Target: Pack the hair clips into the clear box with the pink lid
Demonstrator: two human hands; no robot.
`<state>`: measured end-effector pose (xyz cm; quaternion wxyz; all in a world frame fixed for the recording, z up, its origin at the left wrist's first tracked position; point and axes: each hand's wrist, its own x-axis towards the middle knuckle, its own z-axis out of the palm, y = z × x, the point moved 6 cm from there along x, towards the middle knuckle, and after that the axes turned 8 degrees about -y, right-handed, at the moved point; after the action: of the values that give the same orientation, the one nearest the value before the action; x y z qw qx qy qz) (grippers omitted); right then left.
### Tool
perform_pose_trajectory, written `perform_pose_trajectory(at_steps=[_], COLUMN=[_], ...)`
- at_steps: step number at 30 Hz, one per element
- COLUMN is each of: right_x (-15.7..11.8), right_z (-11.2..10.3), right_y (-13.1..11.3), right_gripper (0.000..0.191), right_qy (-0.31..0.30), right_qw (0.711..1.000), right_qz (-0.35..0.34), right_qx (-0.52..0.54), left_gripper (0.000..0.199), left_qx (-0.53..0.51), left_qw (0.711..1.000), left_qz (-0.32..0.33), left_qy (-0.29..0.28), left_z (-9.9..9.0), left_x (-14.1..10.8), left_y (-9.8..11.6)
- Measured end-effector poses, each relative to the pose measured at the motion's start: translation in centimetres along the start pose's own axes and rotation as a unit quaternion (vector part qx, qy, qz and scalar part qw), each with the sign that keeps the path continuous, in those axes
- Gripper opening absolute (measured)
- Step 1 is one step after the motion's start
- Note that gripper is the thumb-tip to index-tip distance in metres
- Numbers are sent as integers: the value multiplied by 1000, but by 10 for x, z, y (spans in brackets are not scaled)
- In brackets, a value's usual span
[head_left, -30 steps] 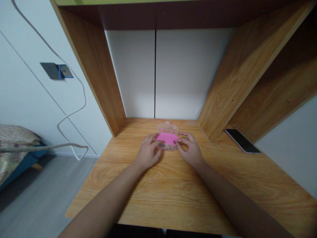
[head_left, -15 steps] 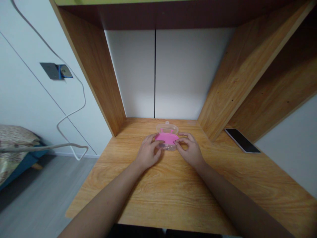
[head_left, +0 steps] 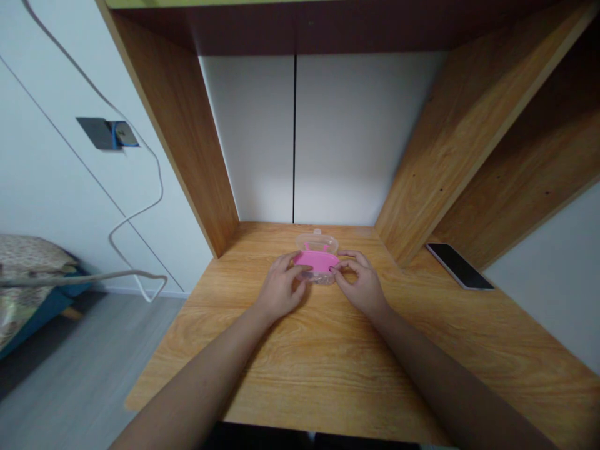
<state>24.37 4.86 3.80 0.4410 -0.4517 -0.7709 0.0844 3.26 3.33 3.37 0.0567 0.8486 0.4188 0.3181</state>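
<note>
A small clear plastic case (head_left: 320, 280) lies on the desk with its transparent lid (head_left: 317, 239) lifted back toward the wall. Across the case is a flat pink panel (head_left: 317, 260), with narrow pink parts behind it. My left hand (head_left: 281, 287) grips the left end of the case and panel, thumb in front and fingers along the side. At the right end, my right hand (head_left: 360, 284) pinches a tiny dark loop (head_left: 331, 269) between thumb and index finger, against the pink panel; its kind is too small to make out. The other right fingers curve behind the case.
A phone (head_left: 459, 267) lies on the wooden desk (head_left: 319, 362) at the right. Wooden side boards (head_left: 173, 125) and an overhead shelf (head_left: 309, 28) frame the work spot. A white cable (head_left: 159, 181) hangs at the left, past an open wall socket (head_left: 124, 134).
</note>
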Motion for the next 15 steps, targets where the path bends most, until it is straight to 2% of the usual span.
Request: perform_pose_trajectory(at_steps=[7, 15], right_x=[0, -2], right_z=[1, 6], right_y=[1, 6], right_gripper=[6, 31], right_qy=[-10, -48], right_qw=[1000, 999], right_qz=[-3, -16], right_qx=[7, -3], left_gripper=[32, 33], left_qx=[0, -3], left_qw=[1000, 1000], left_qz=[-4, -1], left_qy=[1, 1], left_z=[0, -2], left_x=[0, 0], left_y=[0, 1])
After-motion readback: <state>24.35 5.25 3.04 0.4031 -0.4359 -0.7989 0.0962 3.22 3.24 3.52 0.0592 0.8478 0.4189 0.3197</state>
